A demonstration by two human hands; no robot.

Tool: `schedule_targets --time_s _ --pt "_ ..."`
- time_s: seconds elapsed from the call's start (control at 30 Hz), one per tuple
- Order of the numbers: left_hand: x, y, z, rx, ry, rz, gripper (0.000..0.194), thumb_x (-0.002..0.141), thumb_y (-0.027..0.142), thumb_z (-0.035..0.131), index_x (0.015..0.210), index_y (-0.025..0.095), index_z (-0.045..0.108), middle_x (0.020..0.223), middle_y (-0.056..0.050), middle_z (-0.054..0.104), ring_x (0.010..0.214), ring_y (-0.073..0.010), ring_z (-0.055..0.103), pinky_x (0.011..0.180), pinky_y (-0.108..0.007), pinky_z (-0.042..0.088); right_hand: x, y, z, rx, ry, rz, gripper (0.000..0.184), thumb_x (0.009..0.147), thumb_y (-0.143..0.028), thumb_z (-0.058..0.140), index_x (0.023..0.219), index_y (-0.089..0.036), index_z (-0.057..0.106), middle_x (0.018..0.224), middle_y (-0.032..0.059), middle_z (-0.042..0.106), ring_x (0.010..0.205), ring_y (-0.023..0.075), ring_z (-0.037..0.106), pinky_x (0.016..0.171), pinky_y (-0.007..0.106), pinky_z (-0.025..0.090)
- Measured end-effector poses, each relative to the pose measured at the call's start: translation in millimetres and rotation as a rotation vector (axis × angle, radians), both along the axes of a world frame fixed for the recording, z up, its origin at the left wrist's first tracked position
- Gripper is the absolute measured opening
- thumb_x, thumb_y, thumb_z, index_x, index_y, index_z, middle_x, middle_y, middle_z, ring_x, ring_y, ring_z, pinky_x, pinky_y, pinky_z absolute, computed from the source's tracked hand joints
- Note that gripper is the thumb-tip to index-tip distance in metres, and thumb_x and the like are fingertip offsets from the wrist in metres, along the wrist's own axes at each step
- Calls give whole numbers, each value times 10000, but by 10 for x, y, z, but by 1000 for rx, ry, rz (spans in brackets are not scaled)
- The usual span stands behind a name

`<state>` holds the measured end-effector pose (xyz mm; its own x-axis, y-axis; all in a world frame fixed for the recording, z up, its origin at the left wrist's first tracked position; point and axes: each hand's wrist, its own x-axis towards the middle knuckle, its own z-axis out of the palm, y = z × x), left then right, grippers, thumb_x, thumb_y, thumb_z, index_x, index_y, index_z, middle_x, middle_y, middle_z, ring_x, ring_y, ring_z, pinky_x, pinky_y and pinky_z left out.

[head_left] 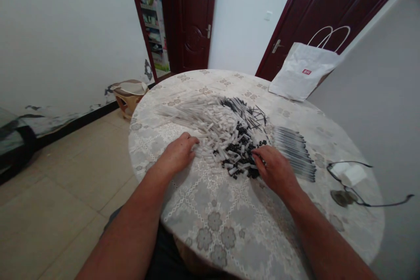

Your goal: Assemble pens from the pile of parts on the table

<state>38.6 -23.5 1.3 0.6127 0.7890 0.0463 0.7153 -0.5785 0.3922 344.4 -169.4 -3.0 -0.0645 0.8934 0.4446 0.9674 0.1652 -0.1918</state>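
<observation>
The fingers of the left hand (179, 154) are curled together, tips down, resting on the near-left edge of the pile of white tubes (210, 129); whether they grip a tube cannot be determined. The fingers of the right hand (274, 167) are bent and drawn together at the near-right edge of the heap of small black caps (241, 148), tips touching the pieces — what they pinch, if anything, is hidden by the hand itself. Both hands lie palm down, well apart, with the mixed caps and short white pieces between them. The white tubes fan out from the centre toward the far left of the desk (229, 227), which is round and covered with a pale cloth bearing a floral pattern. Behind the caps lies a loose bundle of thin black refills (247, 111). Just beside the right hand, on its outer side, a row of finished pens (293, 153) lies side by side. Farther right, near the rim, rest a pair of spectacles (354, 183) and a folded white item (351, 174). At the far edge stands a white paper bag (303, 76) with looped handles, set against the wall. Beyond the desk — two dark red doors (193, 17); on the floor at left, a low stool (129, 96).
</observation>
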Motion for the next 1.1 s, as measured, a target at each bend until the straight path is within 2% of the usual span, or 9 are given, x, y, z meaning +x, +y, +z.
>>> schedule_targets --time_s 0.37,0.47,0.63,0.73,0.9,1.1 --pt "-143 103 -65 -11 -54 -26 366 823 130 538 1139 218 700 1105 -109 651 1012 -259 646 915 -364 475 90 1 -131 34 -16 31 176 1009 -243 528 1052 -185 689 998 98 709 939 246 660 874 380 525" --pt "-243 172 -82 45 -61 36 374 831 142 546 1158 233 701 1113 -110 651 1025 -266 643 918 -370 470 109 3 -147 43 -23 31 173 1014 -248 527 1062 -188 683 1010 96 711 952 244 660 897 380 524" --pt "-329 218 -81 50 78 154 320 845 173 575 1126 232 718 1094 -115 657 971 -270 660 861 -366 477 112 0 -155 47 -35 32 172 1012 -258 533 1059 -187 682 1012 96 714 955 245 662 885 381 526" --pt "-303 197 -62 37 104 134 265 859 186 588 1090 229 711 1082 -109 663 967 -265 664 863 -360 482 105 1 -168 40 -42 20 176 1013 -263 531 1061 -194 685 1014 92 715 954 242 663 887 378 524" --pt "-186 183 -19 83 67 166 330 926 173 546 1225 220 678 1175 -121 655 1065 -263 658 923 -356 492 83 7 -180 38 -36 32 191 1020 -280 523 1067 -193 687 1011 93 711 940 239 658 872 369 526" --pt "39 234 -47 146 99 186 297 962 275 588 1225 220 715 1189 -125 656 1112 -280 629 941 -359 496 29 13 -186 29 -41 38 202 1025 -280 512 1055 -196 694 1004 97 713 935 240 657 864 369 525"
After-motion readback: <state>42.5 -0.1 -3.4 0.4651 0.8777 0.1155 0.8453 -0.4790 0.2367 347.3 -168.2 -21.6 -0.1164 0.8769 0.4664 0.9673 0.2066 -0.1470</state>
